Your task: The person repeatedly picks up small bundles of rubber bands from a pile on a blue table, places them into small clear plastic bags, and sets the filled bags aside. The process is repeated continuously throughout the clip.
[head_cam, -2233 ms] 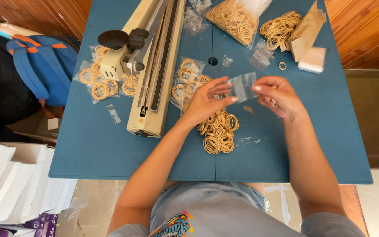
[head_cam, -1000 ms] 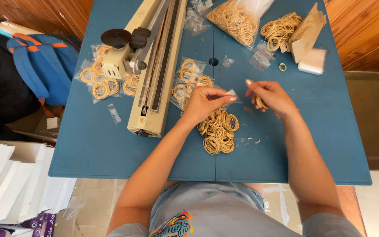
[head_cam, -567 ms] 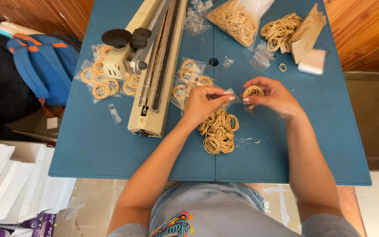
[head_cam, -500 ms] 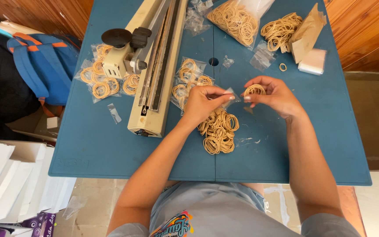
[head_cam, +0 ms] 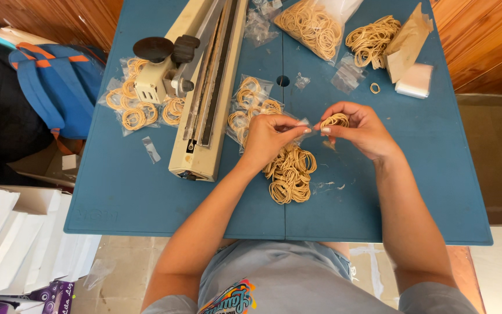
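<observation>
Rubber bands (head_cam: pixel 337 120), 1 small bunch, sit pinched in our right hand (head_cam: pixel 358 131); our left hand (head_cam: pixel 268 136) grips 1 small clear bag (head_cam: pixel 304 125) at its mouth, held open towards them. Both hands meet above 1 loose pile (head_cam: pixel 289 173) on the blue table (head_cam: pixel 117 192), beside 1 heat sealer (head_cam: pixel 207 87).

Both forearms extended fwd, wrists angled inward; left hand (head_cam: pixel 268 139) & right hand (head_cam: pixel 358 129) near each other, fingertips pinched.
</observation>
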